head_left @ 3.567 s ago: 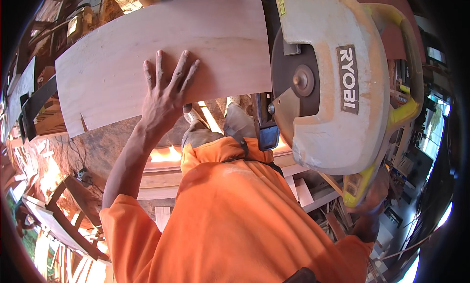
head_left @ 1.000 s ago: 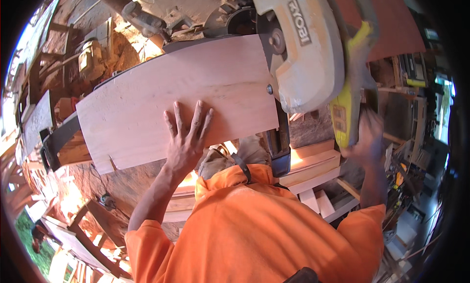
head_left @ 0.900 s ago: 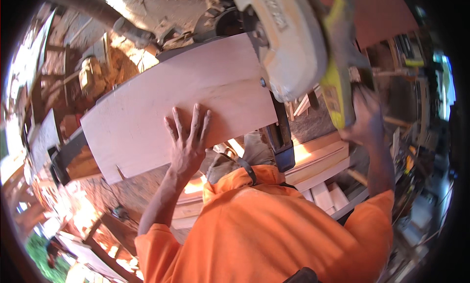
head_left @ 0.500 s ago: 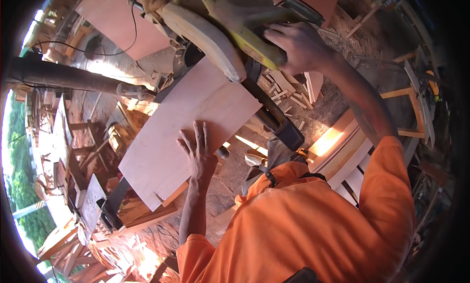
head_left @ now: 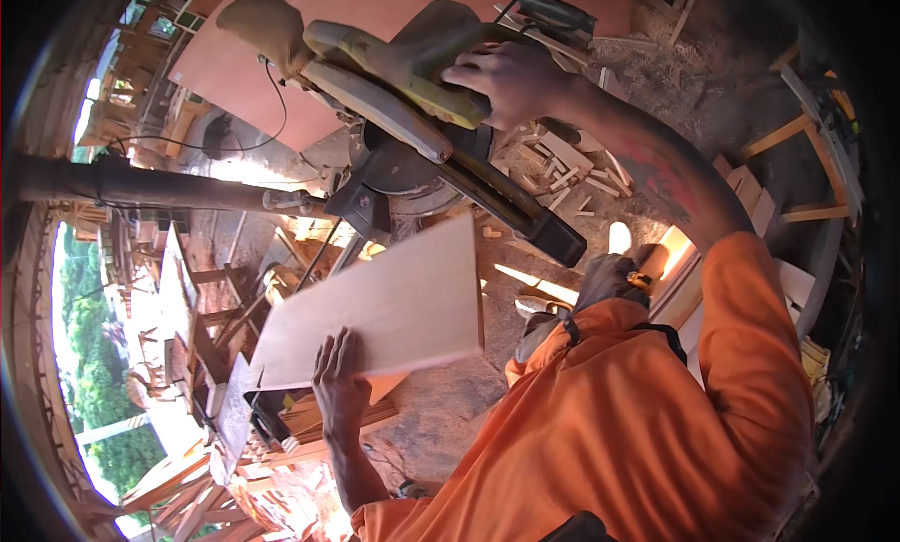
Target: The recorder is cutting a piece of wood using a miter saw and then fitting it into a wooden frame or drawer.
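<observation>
My left hand [head_left: 339, 375] grips the near edge of a pale wooden board [head_left: 394, 303], fingers lying on its face and thumb hidden. The board is tilted, its right end raised, and it stands apart from the saw's blade housing. My right hand [head_left: 514, 81] is wrapped round the yellow-green handle of a mitre saw [head_left: 380, 71]. Below the saw head show its round base [head_left: 403, 167] and a dark arm [head_left: 511, 209] pointing toward me.
Small wood offcuts [head_left: 562, 162] lie right of the saw. Behind it is a large reddish sheet [head_left: 328, 26]. A dark pole [head_left: 169, 184] crosses at the left. Stacked timber [head_left: 347, 415] lies under the board's near side, and a wooden frame [head_left: 797, 167] stands at right.
The board has come out from under the saw head toward me and tilted up, my left hand moving to its near edge. My right hand stays on the saw handle.
</observation>
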Available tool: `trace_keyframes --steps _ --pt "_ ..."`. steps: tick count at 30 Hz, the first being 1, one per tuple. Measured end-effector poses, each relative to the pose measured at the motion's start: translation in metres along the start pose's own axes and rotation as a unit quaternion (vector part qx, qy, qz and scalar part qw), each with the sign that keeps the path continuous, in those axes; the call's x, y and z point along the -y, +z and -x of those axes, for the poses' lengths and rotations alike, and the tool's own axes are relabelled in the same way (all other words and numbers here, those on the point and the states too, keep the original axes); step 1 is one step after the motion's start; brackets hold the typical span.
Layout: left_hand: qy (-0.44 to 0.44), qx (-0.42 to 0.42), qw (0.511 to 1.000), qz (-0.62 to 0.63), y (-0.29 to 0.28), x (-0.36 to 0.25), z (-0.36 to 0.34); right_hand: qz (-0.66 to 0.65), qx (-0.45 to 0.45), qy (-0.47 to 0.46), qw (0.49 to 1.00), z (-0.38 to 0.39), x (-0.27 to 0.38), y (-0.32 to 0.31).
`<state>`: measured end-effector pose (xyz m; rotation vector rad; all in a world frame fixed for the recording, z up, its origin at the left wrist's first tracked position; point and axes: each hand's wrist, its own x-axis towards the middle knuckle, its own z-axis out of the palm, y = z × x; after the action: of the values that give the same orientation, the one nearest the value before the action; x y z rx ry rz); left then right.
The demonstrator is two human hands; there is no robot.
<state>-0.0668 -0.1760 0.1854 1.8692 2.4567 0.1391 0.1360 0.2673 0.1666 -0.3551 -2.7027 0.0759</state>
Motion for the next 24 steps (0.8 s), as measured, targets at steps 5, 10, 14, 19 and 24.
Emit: trace_keyframes --steps 5,10,14,19,24 --pt "0.033 0.043 0.995 0.081 -0.053 -0.056 -0.012 -0.026 -0.103 -0.036 0.994 0.020 -0.006 0.013" --pt "-0.090 0.114 0.983 0.114 -0.085 -0.142 -0.025 -0.189 -0.241 0.025 0.952 0.093 -0.024 -0.014" --pt "-0.123 0.131 0.967 0.182 -0.075 -0.184 -0.065 -0.482 -0.121 0.268 0.825 0.222 -0.069 -0.007" --pt "-0.042 0.082 0.910 0.404 -0.057 -0.274 -0.160 -0.877 -0.055 0.167 0.448 0.347 -0.076 0.044" --pt "0.067 0.089 0.842 0.528 -0.027 -0.368 -0.275 -0.801 -0.025 0.158 0.577 0.351 -0.091 -0.017"
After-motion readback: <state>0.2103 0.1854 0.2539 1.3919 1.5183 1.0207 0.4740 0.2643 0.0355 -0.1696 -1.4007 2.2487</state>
